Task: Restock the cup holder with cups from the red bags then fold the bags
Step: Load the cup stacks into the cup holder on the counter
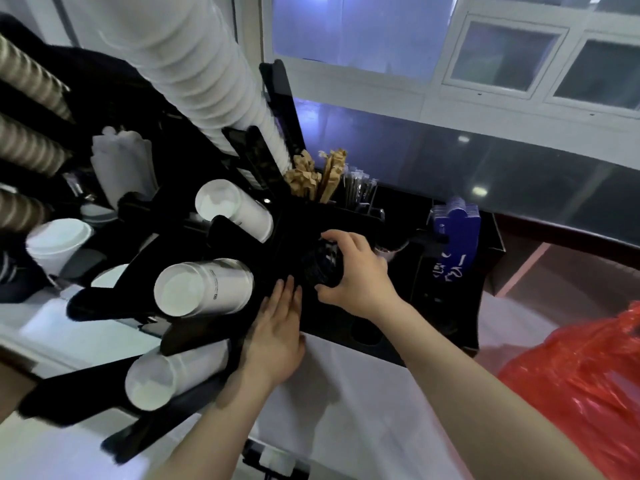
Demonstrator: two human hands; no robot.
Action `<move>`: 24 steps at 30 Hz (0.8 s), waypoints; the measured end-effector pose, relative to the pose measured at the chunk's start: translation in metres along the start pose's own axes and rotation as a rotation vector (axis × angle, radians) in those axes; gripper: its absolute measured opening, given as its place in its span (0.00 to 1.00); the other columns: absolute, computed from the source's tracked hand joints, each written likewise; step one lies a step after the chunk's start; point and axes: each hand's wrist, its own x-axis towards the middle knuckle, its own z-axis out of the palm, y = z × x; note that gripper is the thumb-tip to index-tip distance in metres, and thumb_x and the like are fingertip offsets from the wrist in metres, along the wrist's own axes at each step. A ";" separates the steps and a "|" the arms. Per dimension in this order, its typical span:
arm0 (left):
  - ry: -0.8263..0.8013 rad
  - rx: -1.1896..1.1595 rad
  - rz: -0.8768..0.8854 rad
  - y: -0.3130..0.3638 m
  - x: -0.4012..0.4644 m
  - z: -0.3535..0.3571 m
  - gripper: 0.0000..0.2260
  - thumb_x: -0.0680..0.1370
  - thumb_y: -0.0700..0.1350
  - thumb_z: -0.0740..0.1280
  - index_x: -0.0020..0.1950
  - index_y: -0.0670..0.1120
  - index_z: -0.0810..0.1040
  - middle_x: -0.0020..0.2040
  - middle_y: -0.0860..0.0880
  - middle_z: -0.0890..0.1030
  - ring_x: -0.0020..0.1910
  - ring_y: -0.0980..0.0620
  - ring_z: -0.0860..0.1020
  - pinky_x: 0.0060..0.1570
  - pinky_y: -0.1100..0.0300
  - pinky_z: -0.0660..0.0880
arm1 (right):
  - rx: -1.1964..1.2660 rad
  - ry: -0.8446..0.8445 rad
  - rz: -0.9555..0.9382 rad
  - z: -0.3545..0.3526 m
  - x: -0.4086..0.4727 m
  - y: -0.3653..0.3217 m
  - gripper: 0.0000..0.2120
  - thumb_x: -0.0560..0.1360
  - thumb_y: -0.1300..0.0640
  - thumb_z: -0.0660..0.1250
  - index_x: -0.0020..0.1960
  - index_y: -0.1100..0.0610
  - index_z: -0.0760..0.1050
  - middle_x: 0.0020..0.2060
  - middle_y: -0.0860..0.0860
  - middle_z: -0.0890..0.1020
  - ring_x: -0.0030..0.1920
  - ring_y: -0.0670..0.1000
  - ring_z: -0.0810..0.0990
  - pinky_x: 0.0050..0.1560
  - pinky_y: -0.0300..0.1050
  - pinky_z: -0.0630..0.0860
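Note:
A black cup holder (114, 299) with slanted slots fills the left half of the view. White cup stacks lie in it: one upper (232, 209), one middle (204, 287), one lower (173, 374). My right hand (353, 271) grips a stack of black cups (320, 265) at the holder's right side. My left hand (277, 337) rests flat with fingers together against the holder's black side, just below the black cups. A red plastic bag (581, 386) lies crumpled at the lower right on the white table (363, 393).
A tall stack of white lids (194, 64) rises at the top. Brown ribbed cups (27, 147) sit at far left. A black organiser holds brown stirrers (318, 178), wrapped straws (360, 188) and blue cards (453, 230). A dark counter edge runs behind.

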 end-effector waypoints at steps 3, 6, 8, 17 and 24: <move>0.003 -0.049 0.047 -0.006 -0.014 0.008 0.41 0.66 0.48 0.73 0.74 0.37 0.61 0.76 0.39 0.56 0.75 0.41 0.60 0.71 0.48 0.61 | -0.126 -0.061 -0.007 0.016 0.017 -0.002 0.40 0.62 0.44 0.74 0.69 0.41 0.58 0.66 0.51 0.67 0.66 0.57 0.69 0.62 0.58 0.63; -0.136 -0.058 0.004 -0.014 -0.034 0.030 0.42 0.75 0.57 0.63 0.77 0.42 0.41 0.74 0.49 0.34 0.77 0.47 0.41 0.75 0.55 0.42 | -0.245 -0.129 -0.010 0.030 0.029 -0.005 0.40 0.62 0.43 0.73 0.69 0.42 0.57 0.65 0.54 0.67 0.63 0.61 0.70 0.60 0.58 0.63; -0.154 -0.073 -0.019 -0.016 -0.048 0.037 0.42 0.74 0.66 0.57 0.76 0.38 0.53 0.77 0.44 0.49 0.77 0.46 0.51 0.75 0.55 0.54 | -0.324 -0.177 -0.004 0.038 0.033 -0.008 0.40 0.63 0.44 0.73 0.69 0.43 0.57 0.65 0.56 0.67 0.62 0.62 0.71 0.60 0.59 0.63; -0.223 -0.093 -0.087 -0.017 -0.063 0.047 0.40 0.72 0.69 0.53 0.67 0.38 0.74 0.66 0.40 0.75 0.67 0.42 0.72 0.65 0.50 0.62 | -0.448 -0.368 0.079 0.066 0.036 -0.013 0.42 0.65 0.48 0.76 0.70 0.50 0.55 0.61 0.59 0.67 0.58 0.65 0.73 0.52 0.57 0.73; -0.147 -0.127 -0.092 -0.017 -0.063 0.055 0.39 0.72 0.68 0.55 0.68 0.37 0.73 0.67 0.39 0.74 0.68 0.41 0.71 0.63 0.44 0.72 | -0.617 -0.368 0.045 0.076 0.033 -0.018 0.44 0.65 0.43 0.76 0.72 0.52 0.58 0.65 0.58 0.68 0.64 0.62 0.67 0.58 0.55 0.70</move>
